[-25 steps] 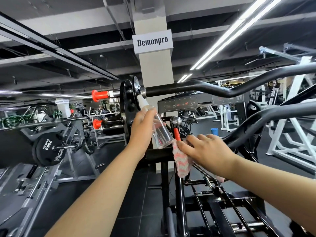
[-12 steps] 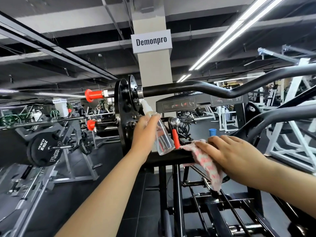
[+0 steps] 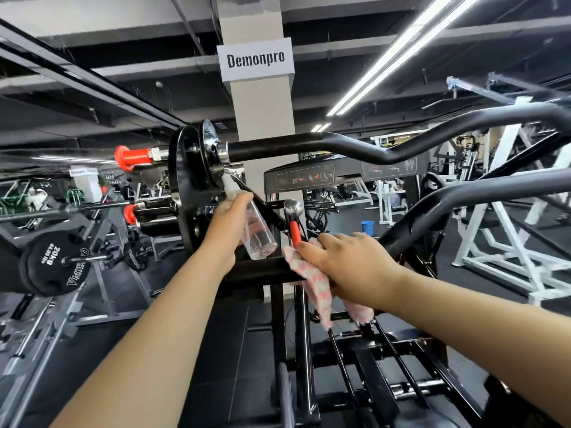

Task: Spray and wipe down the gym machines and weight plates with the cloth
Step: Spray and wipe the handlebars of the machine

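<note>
Black crossbar (image 3: 262, 268): right hand (image 3: 349, 267) presses cloth (image 3: 318, 288); left hand (image 3: 227, 230) grips bottle (image 3: 258, 234).

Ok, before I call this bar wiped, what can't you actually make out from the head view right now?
- Bar surface under the cloth: covered by the cloth and the right hand.
- Nozzle of the spray bottle: blurred, partly behind the left hand, so its aim is unclear.
- Diagram panel on the machine behind: print too small.
- Machine base: cut off by the bottom edge.
</note>
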`<state>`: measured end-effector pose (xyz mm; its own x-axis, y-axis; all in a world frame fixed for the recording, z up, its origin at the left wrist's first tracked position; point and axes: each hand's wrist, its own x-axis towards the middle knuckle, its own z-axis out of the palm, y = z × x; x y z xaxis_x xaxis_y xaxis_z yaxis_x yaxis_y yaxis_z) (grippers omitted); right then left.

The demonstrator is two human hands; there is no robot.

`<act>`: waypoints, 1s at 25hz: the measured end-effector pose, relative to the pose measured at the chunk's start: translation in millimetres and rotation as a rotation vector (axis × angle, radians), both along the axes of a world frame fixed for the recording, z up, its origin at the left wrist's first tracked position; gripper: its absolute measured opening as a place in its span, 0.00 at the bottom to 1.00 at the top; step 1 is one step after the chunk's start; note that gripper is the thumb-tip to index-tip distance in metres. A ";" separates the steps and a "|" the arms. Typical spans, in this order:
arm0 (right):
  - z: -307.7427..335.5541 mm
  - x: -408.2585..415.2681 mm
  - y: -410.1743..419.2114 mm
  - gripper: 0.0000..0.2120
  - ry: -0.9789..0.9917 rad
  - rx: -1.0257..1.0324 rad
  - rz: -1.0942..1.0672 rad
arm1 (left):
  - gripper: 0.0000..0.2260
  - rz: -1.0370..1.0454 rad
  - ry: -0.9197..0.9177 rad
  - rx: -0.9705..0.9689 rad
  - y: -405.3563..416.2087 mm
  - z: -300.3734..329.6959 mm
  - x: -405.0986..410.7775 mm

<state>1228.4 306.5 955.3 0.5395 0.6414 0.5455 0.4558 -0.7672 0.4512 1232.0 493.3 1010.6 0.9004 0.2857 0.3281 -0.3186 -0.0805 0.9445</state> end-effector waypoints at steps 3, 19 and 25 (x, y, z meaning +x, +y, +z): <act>-7.6 8.5 -17.6 0.34 -0.218 -0.009 0.086 | 0.10 -0.069 -0.031 0.044 -0.8 -1.5 -3.3; 6.9 -43.5 -91.8 0.11 0.166 0.652 0.183 | 0.15 -0.232 -0.002 0.277 0.6 -3.4 9.4; 86.3 -33.3 -116.4 0.02 0.091 1.200 0.003 | 0.24 -0.252 0.100 0.226 1.1 -0.1 2.2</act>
